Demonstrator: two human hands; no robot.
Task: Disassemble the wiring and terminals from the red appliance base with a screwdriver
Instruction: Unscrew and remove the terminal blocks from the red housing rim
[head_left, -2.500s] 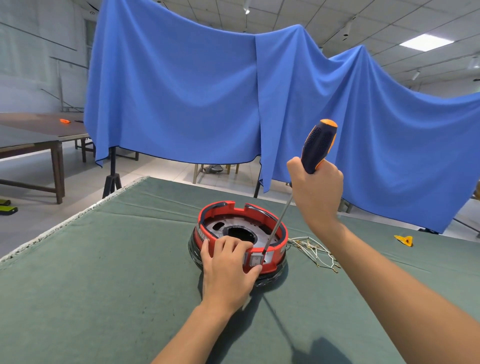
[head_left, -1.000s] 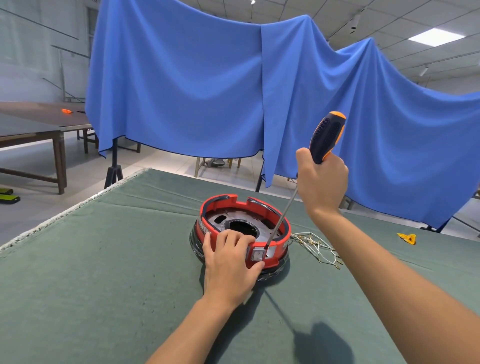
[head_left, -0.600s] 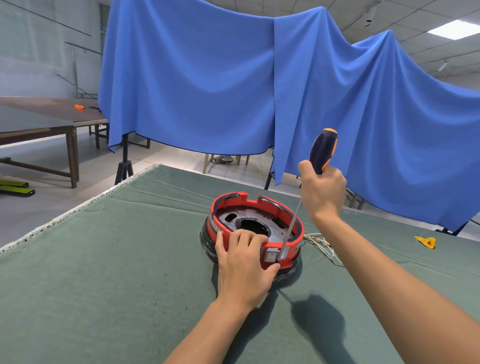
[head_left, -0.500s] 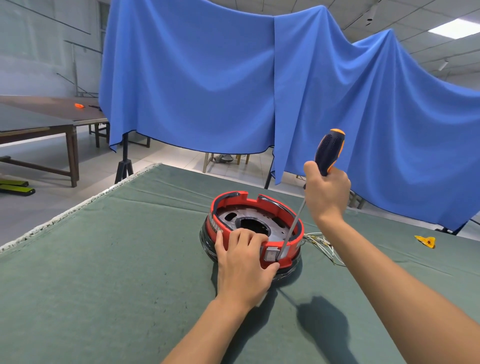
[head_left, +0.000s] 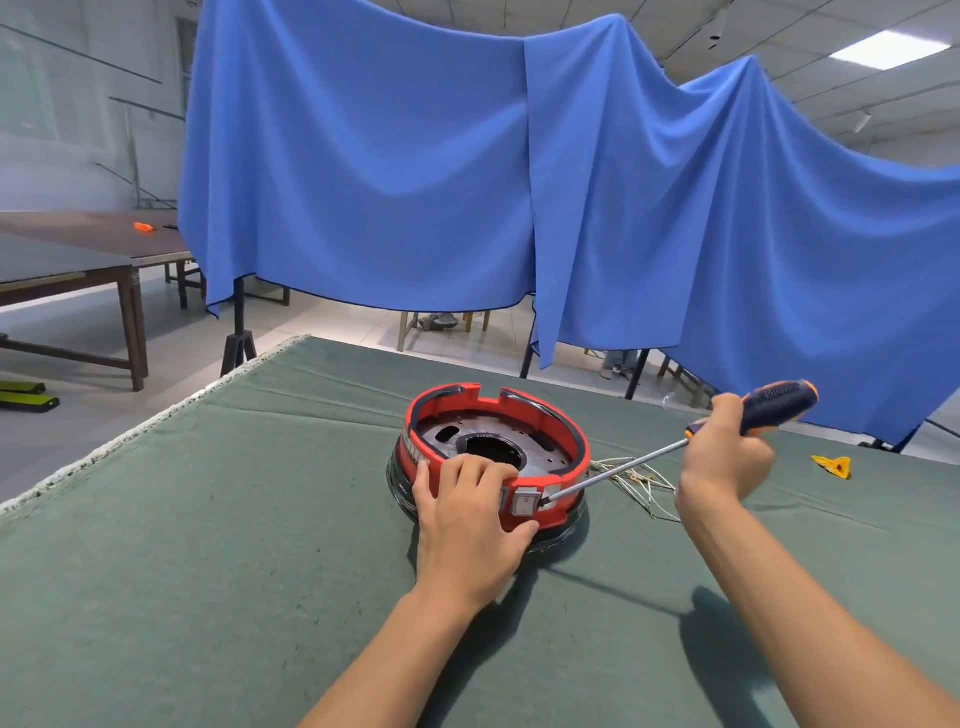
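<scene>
Screwdriver (head_left: 675, 447) tip — hidden beside the switch (head_left: 523, 504)

Large indoor hall, blue cloth backdrop hung behind a green-covered worktop.

Blue cloth (head_left: 415, 171) draped in sagging folds across the middle of the view, hem clear of the floor, dark stands (head_left: 238, 338) and legs showing below it. Worktop (head_left: 208, 519) covered in dull green felt, frayed pale edge on its left side. Floor (head_left: 171, 338) pale tile. At left, a long brown wooden table (head_left: 78, 249) with a small orange object (head_left: 144, 226) on top; yellow-green items (head_left: 28, 395) on the floor beneath. Pale wall (head_left: 78, 130) behind it. Panelled ceiling with one lit rectangular light (head_left: 888, 49) at upper right.
</scene>
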